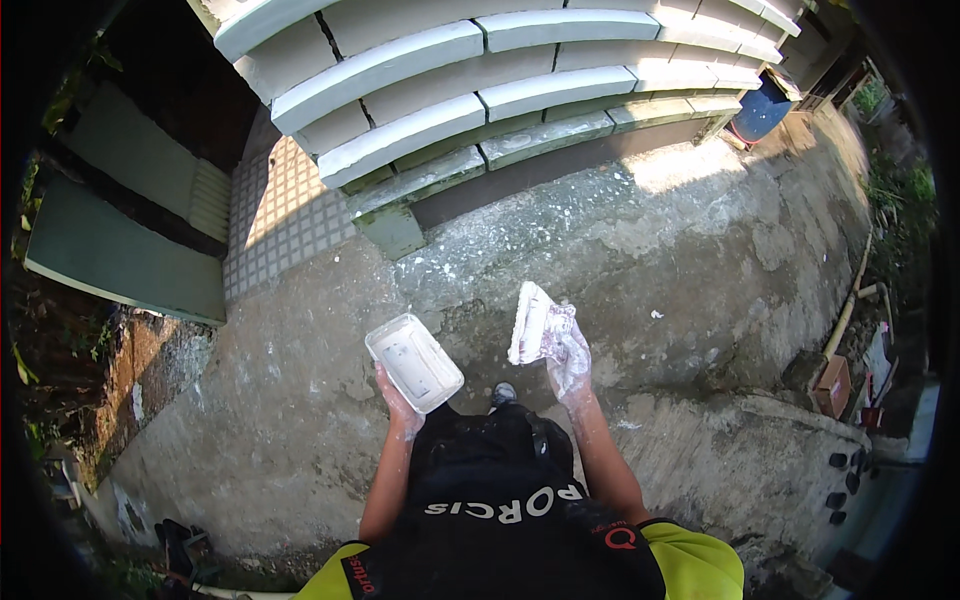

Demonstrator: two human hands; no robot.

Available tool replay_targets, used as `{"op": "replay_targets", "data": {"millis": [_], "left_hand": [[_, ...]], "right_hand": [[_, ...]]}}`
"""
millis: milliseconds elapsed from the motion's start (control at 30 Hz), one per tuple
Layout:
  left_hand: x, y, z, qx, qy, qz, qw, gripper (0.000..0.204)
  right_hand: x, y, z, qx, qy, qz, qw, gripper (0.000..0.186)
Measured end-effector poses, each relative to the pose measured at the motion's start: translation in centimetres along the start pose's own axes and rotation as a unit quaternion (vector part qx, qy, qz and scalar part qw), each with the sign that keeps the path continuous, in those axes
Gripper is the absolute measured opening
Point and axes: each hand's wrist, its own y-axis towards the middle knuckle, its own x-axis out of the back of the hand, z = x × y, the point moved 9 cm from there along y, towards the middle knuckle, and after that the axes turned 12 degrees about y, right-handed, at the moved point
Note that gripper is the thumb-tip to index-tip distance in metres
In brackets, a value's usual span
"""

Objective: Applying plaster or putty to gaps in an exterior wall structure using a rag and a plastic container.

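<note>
over concrete (690,350), left hand (399,406) clasps a smeared white rectangular tub (434,356), right hand (568,362) a brush (530,325) thickly caked white.

The tray (434,352) is left of the brush (530,326), the wall (400,85) ahead of both.

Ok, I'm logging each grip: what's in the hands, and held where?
The left hand holds a white tub by its left side. The right hand grips what looks like a wide brush by its right side.
</note>
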Motion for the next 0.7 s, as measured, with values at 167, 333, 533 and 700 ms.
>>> {"op": "replay_targets", "data": {"millis": [167,333,533,700], "left_hand": [[1.4,1.1,-2.8,-0.035,-0.015,-0.034,0.999,0.068],[3.6,4.5,-4.4,-0.026,-0.029,-0.036,0.999,0.068],[4.2,13.6,-3.5,0.033,-0.01,-0.015,0.999,0.07],[1.2,20.1,-1.5,0.099,-0.002,0.04,0.994,0.069]], "right_hand": [[-2.7,3.2,0.2,-0.006,0.002,0.041,0.999,0.043],[-3.5,6.0,-1.8,-0.031,0.045,0.029,0.998,0.046],[-2.6,6.8,-4.1,-0.025,0.089,-0.026,0.995,0.046],[-0.1,6.6,-5.0,-0.034,0.081,-0.134,0.987,0.047]]}}
